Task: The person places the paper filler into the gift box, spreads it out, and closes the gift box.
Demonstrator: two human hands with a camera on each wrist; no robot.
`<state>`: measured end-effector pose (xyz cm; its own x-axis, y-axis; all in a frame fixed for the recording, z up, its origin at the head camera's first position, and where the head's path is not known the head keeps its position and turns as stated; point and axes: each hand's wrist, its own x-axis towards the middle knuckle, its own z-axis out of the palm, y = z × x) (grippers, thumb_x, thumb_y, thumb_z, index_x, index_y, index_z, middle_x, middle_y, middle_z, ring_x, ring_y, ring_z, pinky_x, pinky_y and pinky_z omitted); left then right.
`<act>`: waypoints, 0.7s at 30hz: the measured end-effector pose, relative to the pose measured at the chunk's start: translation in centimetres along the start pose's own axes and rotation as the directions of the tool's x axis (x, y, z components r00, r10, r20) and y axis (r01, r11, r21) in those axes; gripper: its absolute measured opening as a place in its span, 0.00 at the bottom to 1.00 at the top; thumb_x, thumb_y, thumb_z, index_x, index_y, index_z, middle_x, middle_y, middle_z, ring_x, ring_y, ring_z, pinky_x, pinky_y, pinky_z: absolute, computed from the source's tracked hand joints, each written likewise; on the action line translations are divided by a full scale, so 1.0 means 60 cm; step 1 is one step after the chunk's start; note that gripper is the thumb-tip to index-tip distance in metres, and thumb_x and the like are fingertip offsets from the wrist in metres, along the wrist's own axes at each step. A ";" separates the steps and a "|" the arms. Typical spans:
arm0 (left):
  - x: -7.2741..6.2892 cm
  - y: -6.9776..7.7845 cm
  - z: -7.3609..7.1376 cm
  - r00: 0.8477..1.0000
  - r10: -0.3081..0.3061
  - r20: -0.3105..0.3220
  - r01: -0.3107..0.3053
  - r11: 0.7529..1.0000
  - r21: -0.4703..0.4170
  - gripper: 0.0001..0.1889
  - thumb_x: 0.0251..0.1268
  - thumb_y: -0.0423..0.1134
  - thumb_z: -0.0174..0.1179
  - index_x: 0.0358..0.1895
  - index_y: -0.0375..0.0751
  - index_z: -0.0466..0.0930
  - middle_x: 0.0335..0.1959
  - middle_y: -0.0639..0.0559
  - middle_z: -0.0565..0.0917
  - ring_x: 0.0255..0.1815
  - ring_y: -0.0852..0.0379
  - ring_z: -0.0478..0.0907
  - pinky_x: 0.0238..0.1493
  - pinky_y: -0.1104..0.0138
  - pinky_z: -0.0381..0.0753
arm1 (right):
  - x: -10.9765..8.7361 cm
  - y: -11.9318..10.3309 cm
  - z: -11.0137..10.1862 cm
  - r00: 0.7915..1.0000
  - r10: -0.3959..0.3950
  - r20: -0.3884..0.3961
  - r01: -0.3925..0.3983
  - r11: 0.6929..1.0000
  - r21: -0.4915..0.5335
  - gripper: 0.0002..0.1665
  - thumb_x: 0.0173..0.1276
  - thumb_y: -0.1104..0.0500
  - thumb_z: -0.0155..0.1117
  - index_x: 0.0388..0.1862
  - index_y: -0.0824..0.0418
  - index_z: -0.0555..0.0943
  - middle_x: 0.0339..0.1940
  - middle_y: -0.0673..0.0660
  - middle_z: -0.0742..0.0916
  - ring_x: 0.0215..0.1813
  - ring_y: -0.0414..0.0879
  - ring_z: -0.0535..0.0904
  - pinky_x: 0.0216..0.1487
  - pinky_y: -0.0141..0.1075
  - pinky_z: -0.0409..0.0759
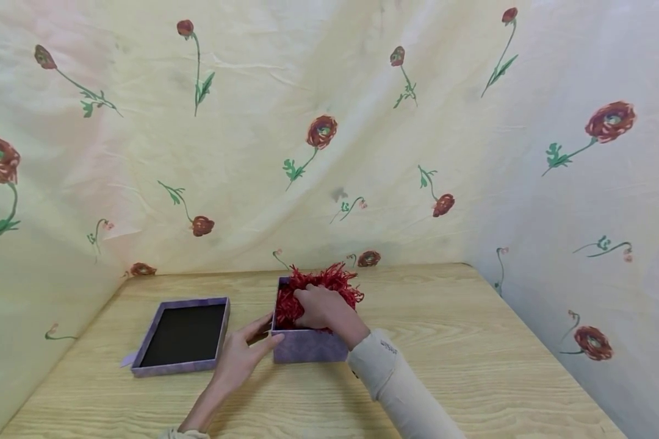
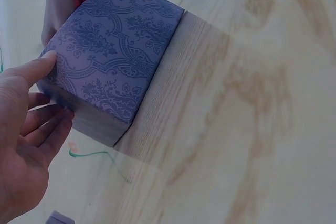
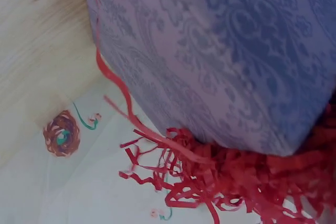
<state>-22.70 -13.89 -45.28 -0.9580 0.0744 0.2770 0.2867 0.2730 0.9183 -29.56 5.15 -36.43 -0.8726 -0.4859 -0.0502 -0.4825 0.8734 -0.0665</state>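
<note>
A purple patterned gift box [image 1: 310, 347] stands on the table, filled with red shredded paper [image 1: 329, 281] that spills above its far and right rim. My left hand [image 1: 240, 355] holds the box at its near left corner; in the left wrist view the thumb lies on one wall and the fingers bend against the adjoining one. Down in the shredded paper is my right hand [image 1: 325, 308], its fingertips hidden by the red strips. The right wrist view shows the box wall [image 3: 210, 61] and loose paper strips [image 3: 236, 182], but not the hand.
Left of the box lies its lid [image 1: 183, 335], inside up, with a black lining and a small ribbon tab [image 1: 127, 360]. A wooden table [image 1: 461, 353] carries everything. Flower-printed cloth [image 1: 252, 152] hangs behind and at both sides.
</note>
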 end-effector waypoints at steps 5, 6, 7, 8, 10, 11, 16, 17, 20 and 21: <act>-0.002 0.000 0.000 1.000 0.001 -0.003 -0.001 1.000 0.002 0.30 0.68 0.46 0.72 0.70 0.42 0.79 0.64 0.42 0.82 0.61 0.42 0.82 0.59 0.52 0.82 | -0.016 -0.004 -0.013 0.999 -0.007 -0.043 0.008 1.000 0.024 0.32 0.71 0.44 0.71 0.69 0.55 0.79 0.67 0.60 0.80 0.66 0.61 0.76 0.62 0.56 0.79; -0.002 0.001 0.000 1.000 0.001 -0.002 -0.001 1.000 0.002 0.30 0.68 0.46 0.72 0.70 0.42 0.79 0.64 0.42 0.82 0.61 0.42 0.82 0.59 0.52 0.82 | -0.021 -0.005 -0.018 0.998 -0.011 -0.057 0.013 0.999 0.036 0.32 0.72 0.44 0.70 0.70 0.55 0.78 0.68 0.61 0.79 0.67 0.61 0.75 0.64 0.57 0.77; -0.002 0.001 0.000 1.000 0.001 -0.001 -0.001 1.000 0.001 0.30 0.68 0.46 0.72 0.70 0.42 0.79 0.64 0.42 0.82 0.61 0.42 0.82 0.59 0.52 0.82 | -0.027 -0.005 -0.022 0.997 -0.017 -0.077 0.021 0.998 0.053 0.32 0.72 0.43 0.69 0.70 0.55 0.78 0.68 0.61 0.79 0.68 0.61 0.74 0.65 0.59 0.75; -0.002 0.001 0.000 1.000 0.001 0.001 -0.001 1.000 0.001 0.30 0.68 0.46 0.71 0.70 0.42 0.78 0.64 0.41 0.82 0.61 0.42 0.82 0.59 0.52 0.82 | -0.032 -0.004 -0.027 0.995 -0.023 -0.099 0.030 0.997 0.069 0.32 0.73 0.43 0.69 0.70 0.55 0.78 0.69 0.61 0.78 0.69 0.62 0.74 0.66 0.61 0.73; -0.002 0.002 0.000 1.000 -0.002 0.003 0.002 1.000 0.003 0.30 0.68 0.46 0.71 0.70 0.41 0.78 0.64 0.41 0.82 0.61 0.42 0.82 0.58 0.53 0.82 | -0.045 -0.001 -0.036 0.987 -0.040 -0.155 0.057 0.992 0.112 0.31 0.74 0.43 0.68 0.70 0.54 0.78 0.69 0.61 0.78 0.70 0.62 0.72 0.68 0.64 0.69; -0.002 0.002 0.000 1.000 -0.003 0.003 0.003 1.000 0.006 0.30 0.68 0.47 0.71 0.71 0.42 0.78 0.64 0.41 0.82 0.61 0.42 0.82 0.58 0.53 0.83 | -0.050 0.002 -0.039 0.981 -0.049 -0.186 0.074 0.989 0.130 0.31 0.74 0.43 0.68 0.70 0.55 0.78 0.69 0.61 0.78 0.71 0.62 0.71 0.68 0.65 0.68; -0.001 0.000 -0.001 1.000 0.002 0.005 -0.002 1.000 0.002 0.30 0.68 0.46 0.71 0.70 0.41 0.78 0.64 0.41 0.82 0.61 0.42 0.82 0.58 0.53 0.83 | -0.076 0.027 -0.049 0.956 -0.047 -0.289 0.111 0.971 0.211 0.32 0.74 0.44 0.68 0.71 0.56 0.77 0.68 0.62 0.78 0.72 0.65 0.69 0.69 0.68 0.63; -0.001 -0.001 -0.001 1.000 0.005 0.006 -0.005 1.000 -0.004 0.30 0.68 0.46 0.71 0.70 0.41 0.78 0.64 0.41 0.82 0.61 0.42 0.82 0.58 0.52 0.82 | -0.081 0.034 -0.050 0.956 -0.039 -0.290 0.108 0.968 0.225 0.33 0.74 0.44 0.68 0.72 0.56 0.77 0.68 0.62 0.77 0.72 0.65 0.68 0.70 0.68 0.63; -0.001 -0.003 -0.001 1.000 0.006 0.013 -0.005 1.000 -0.024 0.30 0.68 0.45 0.72 0.71 0.41 0.78 0.64 0.42 0.82 0.61 0.43 0.81 0.58 0.54 0.82 | -0.095 0.054 -0.049 0.961 -0.019 -0.276 0.103 0.951 0.292 0.35 0.72 0.45 0.70 0.73 0.58 0.75 0.69 0.63 0.76 0.71 0.66 0.69 0.68 0.66 0.67; -0.002 -0.003 -0.001 1.000 0.004 0.015 -0.003 1.000 -0.030 0.30 0.68 0.45 0.72 0.71 0.41 0.78 0.64 0.42 0.82 0.61 0.43 0.81 0.58 0.54 0.82 | -0.099 0.061 -0.047 0.964 -0.017 -0.266 0.104 0.943 0.317 0.37 0.72 0.45 0.71 0.74 0.59 0.74 0.69 0.63 0.76 0.71 0.66 0.70 0.68 0.65 0.68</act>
<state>-22.66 -14.01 -45.44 -0.9569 0.0895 0.2763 0.2900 0.2442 0.9253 -26.37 11.32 -33.56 -0.8532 -0.4740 0.2177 -0.5214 0.7620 -0.3841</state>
